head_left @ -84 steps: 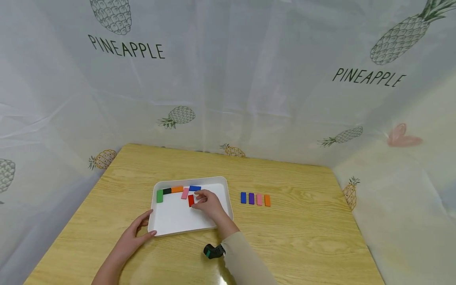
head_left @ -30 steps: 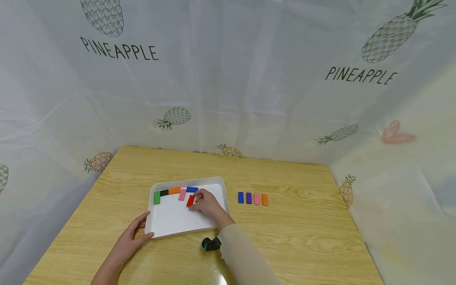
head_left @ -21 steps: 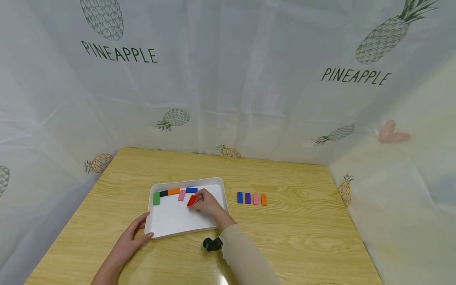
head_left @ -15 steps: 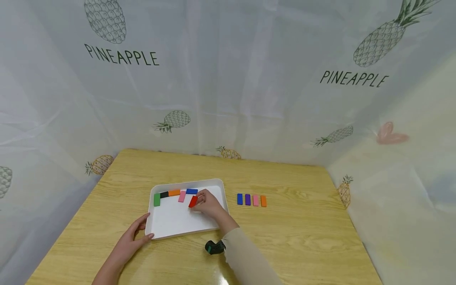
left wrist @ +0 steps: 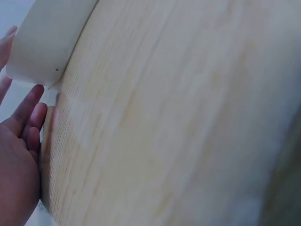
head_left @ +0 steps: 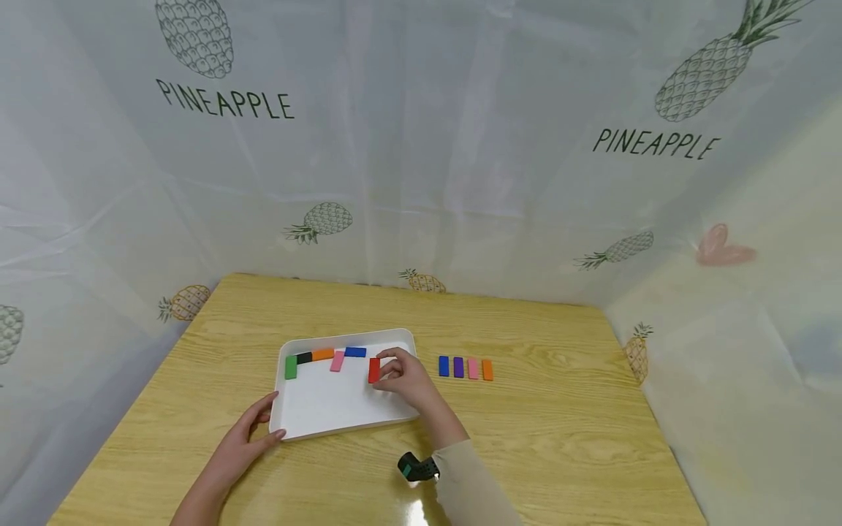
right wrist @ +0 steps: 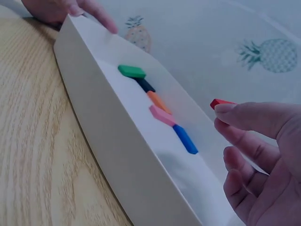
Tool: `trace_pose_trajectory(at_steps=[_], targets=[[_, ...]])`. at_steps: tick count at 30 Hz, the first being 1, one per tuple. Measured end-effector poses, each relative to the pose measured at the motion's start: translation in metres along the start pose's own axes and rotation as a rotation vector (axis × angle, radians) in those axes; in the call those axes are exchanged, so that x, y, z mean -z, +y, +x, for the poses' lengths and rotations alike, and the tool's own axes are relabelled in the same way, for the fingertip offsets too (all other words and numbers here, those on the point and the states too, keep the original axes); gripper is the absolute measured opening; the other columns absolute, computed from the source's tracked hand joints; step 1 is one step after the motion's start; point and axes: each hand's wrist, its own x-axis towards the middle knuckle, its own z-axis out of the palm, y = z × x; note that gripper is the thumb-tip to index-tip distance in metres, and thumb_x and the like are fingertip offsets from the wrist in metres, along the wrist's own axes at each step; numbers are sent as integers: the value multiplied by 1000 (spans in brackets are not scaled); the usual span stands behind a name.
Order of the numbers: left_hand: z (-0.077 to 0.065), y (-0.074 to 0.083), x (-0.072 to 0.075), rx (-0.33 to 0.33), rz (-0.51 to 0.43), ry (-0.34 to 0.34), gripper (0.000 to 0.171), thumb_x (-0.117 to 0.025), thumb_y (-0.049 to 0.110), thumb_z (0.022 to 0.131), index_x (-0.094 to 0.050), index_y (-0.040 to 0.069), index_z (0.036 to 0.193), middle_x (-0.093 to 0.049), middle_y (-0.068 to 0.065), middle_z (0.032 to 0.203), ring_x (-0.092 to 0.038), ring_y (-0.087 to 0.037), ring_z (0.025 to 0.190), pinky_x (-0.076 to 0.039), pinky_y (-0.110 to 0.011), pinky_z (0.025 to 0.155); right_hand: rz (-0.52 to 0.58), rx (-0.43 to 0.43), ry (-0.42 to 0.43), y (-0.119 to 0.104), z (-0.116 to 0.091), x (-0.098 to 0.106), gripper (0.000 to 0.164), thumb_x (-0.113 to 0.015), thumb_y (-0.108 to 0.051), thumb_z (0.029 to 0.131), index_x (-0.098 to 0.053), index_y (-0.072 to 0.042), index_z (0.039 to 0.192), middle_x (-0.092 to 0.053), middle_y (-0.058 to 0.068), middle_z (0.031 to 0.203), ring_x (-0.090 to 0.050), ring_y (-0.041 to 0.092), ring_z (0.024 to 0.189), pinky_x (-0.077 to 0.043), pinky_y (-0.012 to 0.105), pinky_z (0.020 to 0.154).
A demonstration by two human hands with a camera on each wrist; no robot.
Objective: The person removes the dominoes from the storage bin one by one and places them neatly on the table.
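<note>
tray, white, shallow, one: we find it set slightly aslant on the wood-grain worktop.

red block, one: we see it pinched in the narrow grip of the right hand, between thumb and fingertip; the right wrist view shows it raised above the tray, and from the head we place it over the right-hand part.

left hand: at the near left corner of the tray, grip wide, thumb and fingertip spread about the corner and touching it.

blocks lying in the tray, five, as we count from the left: green block, near the left wall, its length running near to far; black block, along the far wall; orange block, next in line; pink block, turned out from the row; blue block, along the far wall.

blocks on the worktop, four, right of the tray, side by side with narrow gaps: second blue block, purple block, second pink block, second orange block.

sundries: pale sleeve on the right arm; black device beside its cuff; pale backdrop, pineapple-printed.
</note>
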Motion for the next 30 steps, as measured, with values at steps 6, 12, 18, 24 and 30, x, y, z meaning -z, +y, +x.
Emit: trace_pose_trajectory(at_steps=[6, 12, 18, 24, 30], targets=[[1, 0, -2, -7, -7, 6, 75, -74, 27, 88, -36, 13, 151, -53, -14, 124, -46, -7, 109, -29, -12, 88, -26, 20, 22, 1, -14, 13, 46, -79, -1, 79, -65, -11, 122, -68, 5, 89, -49, 14, 70, -41, 22, 61], [2, 1, -3, -2, 10, 4, 75, -74, 29, 89, -36, 14, 151, -51, -14, 127, -45, -8, 108, -29, -12, 88, 7, 24, 78, 3, -27, 26, 49, -76, 1, 81, -64, -7, 128, -67, 7, 93, -50, 16, 73, -43, 21, 61], [0, 2, -3, 30, 20, 2, 75, -73, 31, 89, -35, 16, 152, -50, -14, 131, -44, -7, 109, -28, -15, 88, 56, 33, 122, 6, -40, 40, 50, -73, 5, 82, -62, -2, 130, -66, 16, 100, -51, 18, 77, -44, 20, 61], [1, 2, -4, 14, 12, 1, 74, -73, 30, 89, -35, 16, 151, -48, -16, 134, -43, -3, 109, -26, -10, 88, 125, 26, 156, -8, -63, 58, 50, -64, 13, 83, -54, 9, 132, -59, 29, 103, -58, 23, 76, -53, 35, 70], [2, -3, -3, -22, 39, 19, 73, -73, 29, 89, -36, 16, 151, -52, -15, 127, -44, 0, 107, -25, -6, 86, 171, 26, 249, 24, -62, 72, 53, -64, 12, 85, -53, 3, 135, -59, 23, 103, -61, 29, 76, -53, 40, 71]])
